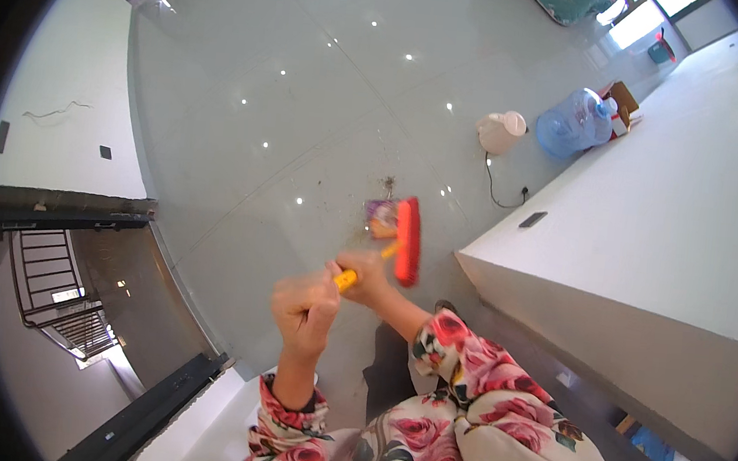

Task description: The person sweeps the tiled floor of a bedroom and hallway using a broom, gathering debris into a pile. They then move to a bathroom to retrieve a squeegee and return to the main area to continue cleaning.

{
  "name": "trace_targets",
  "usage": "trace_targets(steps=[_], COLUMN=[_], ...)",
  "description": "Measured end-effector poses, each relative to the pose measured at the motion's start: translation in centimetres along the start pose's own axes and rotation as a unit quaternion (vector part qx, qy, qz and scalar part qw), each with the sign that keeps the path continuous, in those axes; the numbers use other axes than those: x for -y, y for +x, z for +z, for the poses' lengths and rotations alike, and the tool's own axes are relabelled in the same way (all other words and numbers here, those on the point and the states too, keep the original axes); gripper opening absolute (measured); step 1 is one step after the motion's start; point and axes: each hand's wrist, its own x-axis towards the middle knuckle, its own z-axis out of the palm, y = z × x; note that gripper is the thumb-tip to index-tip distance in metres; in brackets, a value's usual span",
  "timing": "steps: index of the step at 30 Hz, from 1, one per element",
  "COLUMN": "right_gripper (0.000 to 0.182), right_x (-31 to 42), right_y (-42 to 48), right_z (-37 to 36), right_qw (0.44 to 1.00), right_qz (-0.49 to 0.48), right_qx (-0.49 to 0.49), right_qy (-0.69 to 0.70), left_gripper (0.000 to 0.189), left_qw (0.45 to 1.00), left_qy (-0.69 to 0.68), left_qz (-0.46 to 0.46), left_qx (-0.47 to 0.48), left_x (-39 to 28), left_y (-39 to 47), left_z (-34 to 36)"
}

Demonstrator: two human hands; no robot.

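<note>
Both my hands are wrapped around the yellow handle of a broom (409, 242). My left hand (305, 307) holds the handle's upper end, and my right hand (363, 276) grips just below it. The red broom head is upright on edge in view and slightly blurred, with its bristles to the right. A crumpled, colourful plastic wrapper (381, 218) lies on the floor just left of the broom head. Beyond the wrapper is a small heap of dirt (388, 183), with crumbs scattered around it.
The glossy tiled floor (218, 151) reflects ceiling lights. A pale electric kettle (501, 133) with a black cord stands ahead right, near a blue water jug (569, 124) and a cardboard box (622, 101). A white wall corner (465, 255) juts out at right. A doorway (152, 228) opens at left.
</note>
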Motion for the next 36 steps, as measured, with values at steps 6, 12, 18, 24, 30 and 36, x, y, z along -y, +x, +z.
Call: trace_targets(steps=[6, 12, 18, 24, 30, 36], right_gripper=[0.024, 0.017, 0.014, 0.011, 0.009, 0.011], right_x=[2.0, 1.8, -7.5, -10.1, -8.9, -16.6], right_y=[5.0, 5.3, 6.7, 11.0, 12.7, 9.0], right_z=[0.4, -4.0, -7.5, -6.5, -10.2, -13.4], right_qw=[0.997, 0.998, 0.987, 0.988, 0.960, 0.906], right_qz=[-0.015, -0.044, -0.014, -0.040, -0.045, 0.029], right_qx=[-0.024, -0.026, 0.078, 0.144, 0.272, 0.395], right_qy=[0.077, -0.046, -0.141, -0.025, -0.044, -0.146], left_gripper=[0.045, 0.036, 0.037, 0.032, 0.041, 0.039], left_qw=[0.988, 0.984, 0.990, 0.989, 0.991, 0.957], left_qy=[0.044, -0.137, -0.047, 0.059, -0.103, -0.117], left_qz=[0.098, 0.105, -0.122, -0.106, 0.011, -0.209], left_qx=[0.115, 0.034, -0.050, -0.080, -0.090, -0.163], left_x=[-1.4, -2.3, 6.4, 8.1, 6.3, 13.1], left_y=[3.5, 4.4, 4.8, 7.6, 9.2, 4.6], left_z=[-0.8, 1.0, 4.8, 4.2, 6.2, 9.9])
